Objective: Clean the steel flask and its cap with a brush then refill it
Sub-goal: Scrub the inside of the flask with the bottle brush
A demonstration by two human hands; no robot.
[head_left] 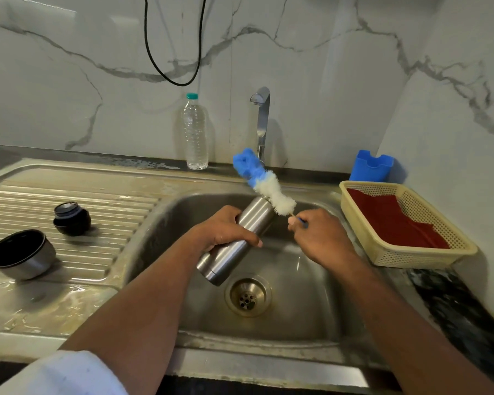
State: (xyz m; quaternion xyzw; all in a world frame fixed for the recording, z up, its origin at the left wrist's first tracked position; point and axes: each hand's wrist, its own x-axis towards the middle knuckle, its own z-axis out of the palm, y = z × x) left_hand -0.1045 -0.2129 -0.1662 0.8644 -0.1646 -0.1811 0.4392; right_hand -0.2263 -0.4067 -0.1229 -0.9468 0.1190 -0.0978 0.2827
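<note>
My left hand [224,228] grips the steel flask [234,249] around its middle and holds it tilted over the sink basin [297,309], mouth pointing up and away. My right hand [317,235] pinches the thin handle of a bottle brush [264,186], whose white and blue bristles stick out above the flask's mouth, outside it. On the draining board to the left, the steel cup-shaped cap [22,255] lies on its side with its dark inside showing. The black stopper [72,218] stands behind it.
A tap [261,121] rises behind the basin, with no water running. A clear plastic water bottle [195,132] stands left of it. A cream basket [405,223] with a red cloth sits on the right counter, a blue holder [371,166] behind it. The draining board is wet.
</note>
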